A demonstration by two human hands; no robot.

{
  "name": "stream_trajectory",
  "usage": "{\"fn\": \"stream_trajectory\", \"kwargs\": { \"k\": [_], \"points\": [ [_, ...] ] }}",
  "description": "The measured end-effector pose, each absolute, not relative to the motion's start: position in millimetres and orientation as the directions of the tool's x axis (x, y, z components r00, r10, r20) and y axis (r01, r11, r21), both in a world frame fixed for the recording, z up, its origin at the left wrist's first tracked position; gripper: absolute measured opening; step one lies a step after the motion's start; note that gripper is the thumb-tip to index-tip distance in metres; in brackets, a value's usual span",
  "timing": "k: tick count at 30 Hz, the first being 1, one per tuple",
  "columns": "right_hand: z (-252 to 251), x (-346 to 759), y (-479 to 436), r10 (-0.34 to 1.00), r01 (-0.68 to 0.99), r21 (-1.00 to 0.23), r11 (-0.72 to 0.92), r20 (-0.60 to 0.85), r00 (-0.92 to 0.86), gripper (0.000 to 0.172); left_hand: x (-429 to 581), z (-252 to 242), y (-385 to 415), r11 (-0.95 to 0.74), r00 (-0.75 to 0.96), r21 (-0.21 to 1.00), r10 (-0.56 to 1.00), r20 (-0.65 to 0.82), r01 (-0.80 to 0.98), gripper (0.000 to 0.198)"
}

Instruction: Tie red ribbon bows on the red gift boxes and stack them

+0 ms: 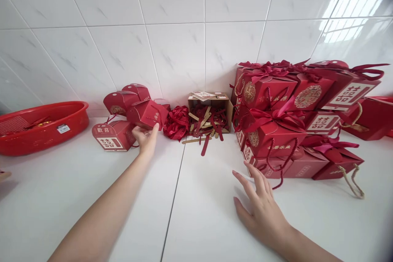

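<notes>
My left hand [146,138] reaches far forward and grips the lower edge of a red gift box [147,114] that sits tilted among a few similar red boxes [114,136] at the wall. My right hand [260,208] hovers open over the white floor, fingers spread, just in front of a pile of finished red gift boxes with ribbons [276,131]. Nothing is in the right hand.
A small cardboard box [226,108] full of red and gold tags stands against the tiled wall, with a bundle of red ribbon [177,123] on its left. A red plastic basin [39,127] sits at far left. More red boxes [373,118] lie at far right.
</notes>
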State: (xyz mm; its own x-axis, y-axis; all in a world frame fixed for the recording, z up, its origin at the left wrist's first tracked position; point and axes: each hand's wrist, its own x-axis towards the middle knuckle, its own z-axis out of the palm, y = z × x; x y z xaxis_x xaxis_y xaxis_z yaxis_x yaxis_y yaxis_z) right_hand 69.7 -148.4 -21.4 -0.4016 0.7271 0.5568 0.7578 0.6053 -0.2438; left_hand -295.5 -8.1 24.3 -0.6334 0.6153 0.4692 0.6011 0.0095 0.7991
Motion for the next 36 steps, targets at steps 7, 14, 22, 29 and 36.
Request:
{"fn": "stream_trajectory", "kwargs": {
  "k": [7,14,22,29,36],
  "points": [
    [-10.7,81.7,-154.1,0.839,0.610,-0.583,0.536,0.448,-0.309,0.053,-216.1,10.7,-40.4,-0.394,0.024,0.713,0.883,0.469,0.579,0.070],
    [-0.5,92.3,-150.9,0.828,0.463,-0.699,0.546,0.533,-0.173,0.054,-230.4,13.7,-31.5,-0.251,-0.051,0.592,0.894,0.445,0.766,0.061],
    [2.4,90.4,-152.3,0.814,0.403,-0.712,0.576,0.547,-0.196,0.049,-264.5,10.0,-21.4,0.088,-0.329,0.551,0.874,0.357,0.830,0.028],
    [24.7,95.6,-172.5,0.787,0.277,-0.748,0.604,0.614,-0.057,0.023,-201.8,74.0,-80.5,-0.040,-0.327,0.636,0.832,0.449,0.771,0.021],
    [45.4,75.5,-237.5,0.875,-0.281,-0.956,-0.084,0.064,-0.481,0.052,-109.7,118.7,-244.8,-0.552,0.431,0.577,0.833,0.347,0.602,0.021]
  ]
}}
